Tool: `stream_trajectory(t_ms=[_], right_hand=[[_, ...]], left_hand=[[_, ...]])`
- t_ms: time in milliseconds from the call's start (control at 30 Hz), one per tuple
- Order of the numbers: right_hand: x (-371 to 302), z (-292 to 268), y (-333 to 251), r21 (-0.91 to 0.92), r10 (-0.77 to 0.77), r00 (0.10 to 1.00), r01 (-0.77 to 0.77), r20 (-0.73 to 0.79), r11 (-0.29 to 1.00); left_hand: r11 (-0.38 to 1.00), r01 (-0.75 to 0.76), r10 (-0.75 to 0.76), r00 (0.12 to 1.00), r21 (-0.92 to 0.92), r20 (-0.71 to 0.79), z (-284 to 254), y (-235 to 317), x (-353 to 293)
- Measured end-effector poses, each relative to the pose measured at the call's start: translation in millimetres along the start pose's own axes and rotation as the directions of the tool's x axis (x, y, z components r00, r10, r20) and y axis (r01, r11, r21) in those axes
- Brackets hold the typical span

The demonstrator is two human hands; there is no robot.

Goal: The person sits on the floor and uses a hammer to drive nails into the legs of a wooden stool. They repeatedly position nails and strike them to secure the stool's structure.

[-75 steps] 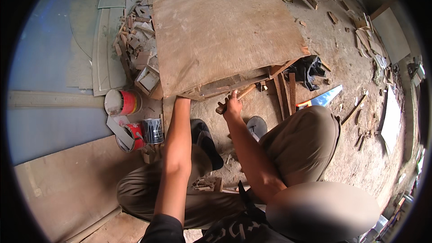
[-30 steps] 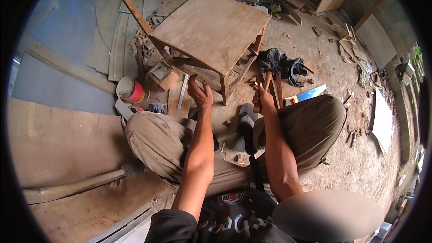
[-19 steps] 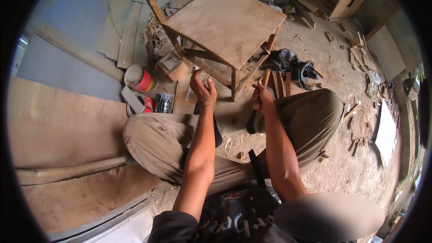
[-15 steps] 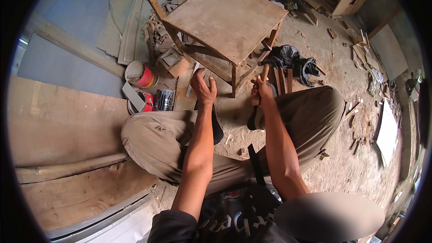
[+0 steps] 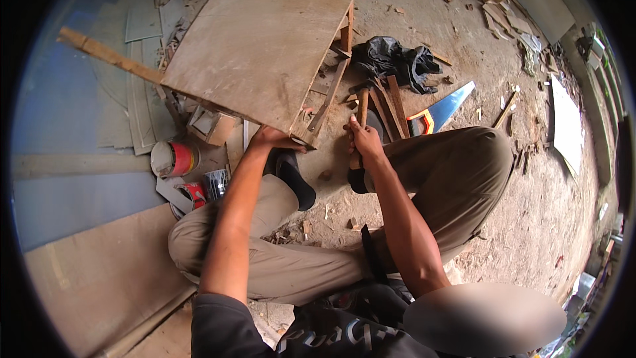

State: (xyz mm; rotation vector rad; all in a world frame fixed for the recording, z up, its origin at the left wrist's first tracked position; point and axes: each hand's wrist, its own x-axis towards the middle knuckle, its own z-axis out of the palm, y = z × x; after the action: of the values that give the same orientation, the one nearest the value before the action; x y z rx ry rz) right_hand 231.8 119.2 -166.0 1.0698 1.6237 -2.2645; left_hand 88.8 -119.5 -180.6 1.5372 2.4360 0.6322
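The left hand (image 5: 275,138) clasps the near corner of a wooden chair (image 5: 255,46) beneath its seat, on a floor (image 5: 517,212) strewn with scraps, while the right hand (image 5: 364,138) grips a hammer (image 5: 362,107) by its handle, near and to the right of that corner. Right of the chair lie a black plastic bag (image 5: 381,56) and a blue-bladed handsaw (image 5: 452,105); cans (image 5: 183,159) sit at its near left.
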Motion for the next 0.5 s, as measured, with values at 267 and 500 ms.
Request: stream_trajectory(t_ms=[267,500], right_hand=[[-87,12,-3,-0.154,0.027,0.997,-0.016,0.066,0.988],[-123,14,23,-0.012,0.138,0.981,-0.138,0.134,0.990]], left_hand=[[0.709,0.053,0.054,0.990,-0.703,0.129,39,-36,16],[0.900,-0.197,0.161,0.979,0.388,0.123,32,-18,11]])
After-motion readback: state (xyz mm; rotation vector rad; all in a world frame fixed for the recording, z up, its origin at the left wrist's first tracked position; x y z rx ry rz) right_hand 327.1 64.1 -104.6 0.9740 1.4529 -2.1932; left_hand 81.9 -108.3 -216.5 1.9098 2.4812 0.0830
